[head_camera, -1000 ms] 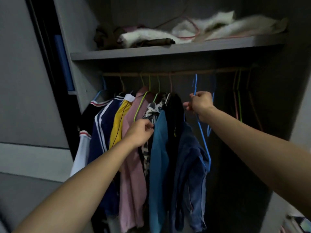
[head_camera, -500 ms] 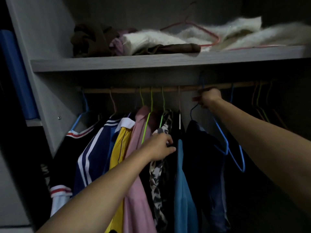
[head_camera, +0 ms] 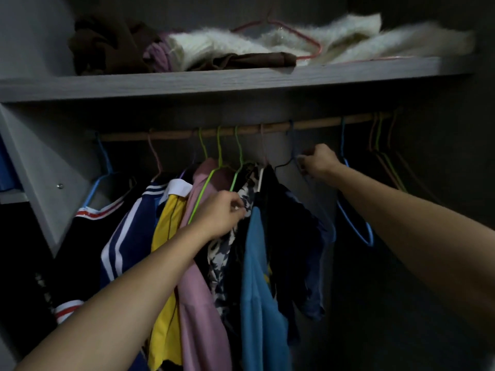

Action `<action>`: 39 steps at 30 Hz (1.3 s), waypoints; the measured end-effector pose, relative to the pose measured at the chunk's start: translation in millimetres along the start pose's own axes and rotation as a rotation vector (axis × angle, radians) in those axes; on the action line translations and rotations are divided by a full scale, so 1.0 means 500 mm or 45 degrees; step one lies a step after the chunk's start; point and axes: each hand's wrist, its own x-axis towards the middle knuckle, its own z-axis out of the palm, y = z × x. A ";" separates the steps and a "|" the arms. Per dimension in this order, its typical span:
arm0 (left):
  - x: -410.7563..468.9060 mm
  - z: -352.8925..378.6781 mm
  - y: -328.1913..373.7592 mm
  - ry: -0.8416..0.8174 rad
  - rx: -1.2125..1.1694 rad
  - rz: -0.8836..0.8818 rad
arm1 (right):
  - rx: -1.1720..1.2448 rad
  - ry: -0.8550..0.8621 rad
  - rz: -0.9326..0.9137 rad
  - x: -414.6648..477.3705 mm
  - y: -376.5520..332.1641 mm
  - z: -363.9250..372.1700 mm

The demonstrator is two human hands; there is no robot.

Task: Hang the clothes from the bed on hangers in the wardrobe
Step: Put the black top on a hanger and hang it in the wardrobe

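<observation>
Right hand [head_camera: 320, 162] lowered, grips hanger [head_camera: 284, 164]; left hand [head_camera: 222, 215] pinches patterned shirt [head_camera: 218, 261].

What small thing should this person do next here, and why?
Probably let the right hand release the dark hanger: its hook seems already over the wooden rod, while the left hand pinches the patterned garment beside it.

Home setting, inside a clothes wardrobe [head_camera: 34, 162], dim light. Grey wood-grain shelf [head_camera: 187, 81] at 12 o'clock holds bundled brown cloth [head_camera: 107, 46], white fluffy textile [head_camera: 214, 46], a pink wire hanger [head_camera: 292, 26]. Wooden rail [head_camera: 316, 124] just under it: shirts [head_camera: 257, 277] on coloured wire hangers [head_camera: 219, 148] from 9 to 6 o'clock, empty wire hangers [head_camera: 385, 167] at 2 o'clock.
</observation>
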 end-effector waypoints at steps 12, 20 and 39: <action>-0.134 0.158 0.364 -0.138 -0.157 0.142 | -0.448 0.236 -0.018 -0.475 0.213 -0.363; -0.329 0.377 0.735 -0.682 -0.290 0.414 | -0.611 0.342 0.517 -0.843 0.457 -0.697; -0.443 0.921 1.578 -1.262 -0.379 1.165 | -0.673 0.823 1.356 -1.260 0.945 -1.281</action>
